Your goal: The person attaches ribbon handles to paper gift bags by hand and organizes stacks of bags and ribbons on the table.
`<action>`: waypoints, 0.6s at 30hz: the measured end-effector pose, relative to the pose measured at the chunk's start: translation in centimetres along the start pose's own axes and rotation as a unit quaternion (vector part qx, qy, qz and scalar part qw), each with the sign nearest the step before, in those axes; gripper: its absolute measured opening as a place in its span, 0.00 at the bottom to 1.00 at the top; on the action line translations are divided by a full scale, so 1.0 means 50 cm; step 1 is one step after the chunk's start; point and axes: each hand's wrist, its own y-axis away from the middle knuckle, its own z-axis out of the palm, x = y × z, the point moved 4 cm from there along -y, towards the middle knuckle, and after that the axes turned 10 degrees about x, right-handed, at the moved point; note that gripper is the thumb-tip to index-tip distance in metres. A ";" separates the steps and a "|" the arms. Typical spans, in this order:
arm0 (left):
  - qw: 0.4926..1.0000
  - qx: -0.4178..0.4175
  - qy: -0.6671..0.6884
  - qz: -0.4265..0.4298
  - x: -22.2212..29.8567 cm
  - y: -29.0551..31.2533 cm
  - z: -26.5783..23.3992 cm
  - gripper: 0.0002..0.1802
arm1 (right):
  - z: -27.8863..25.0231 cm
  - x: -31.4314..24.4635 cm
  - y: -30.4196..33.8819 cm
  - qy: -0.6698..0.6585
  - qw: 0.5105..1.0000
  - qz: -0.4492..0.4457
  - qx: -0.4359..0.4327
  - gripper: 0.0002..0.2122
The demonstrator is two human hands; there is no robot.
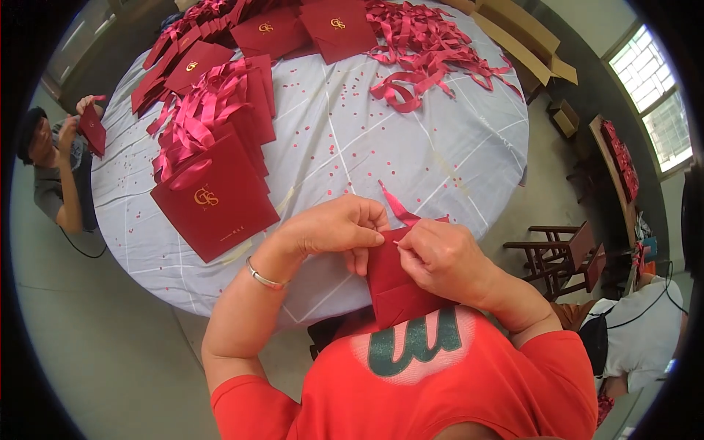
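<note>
A dark red paper gift bag (400,293) is held against my red shirt at the table's near edge. My left hand (341,231), with a silver bangle at the wrist, pinches the bag's upper left edge between thumb and fingers. At the upper right of the bag, my right hand (444,257) is closed in a pinch on a ribbon. The pinkish red ribbon (397,207) sticks up from behind that hand onto the tablecloth. A small pale tip shows at the right fingertips; what it is I cannot tell.
Finished-looking bags with ribbon handles (213,194) stand in a row at left. Flat bags (337,29) and loose ribbons (425,51) lie at the far side. Red dots scatter over the cloth (308,161). Another person (62,161) holds a bag at left; stools (565,253) stand right.
</note>
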 end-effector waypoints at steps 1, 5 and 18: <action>1.000 -0.005 0.003 0.005 -0.001 -0.001 -0.001 0.05 | 0.001 0.000 0.001 0.011 1.000 0.002 -0.010 0.07; 1.000 -0.006 -0.005 0.016 0.002 0.001 -0.001 0.05 | 0.005 -0.004 -0.001 0.029 0.999 0.000 -0.021 0.07; 0.992 0.041 -0.121 -0.008 0.003 -0.001 0.006 0.04 | 0.044 -0.004 -0.011 0.077 0.991 0.040 -0.100 0.05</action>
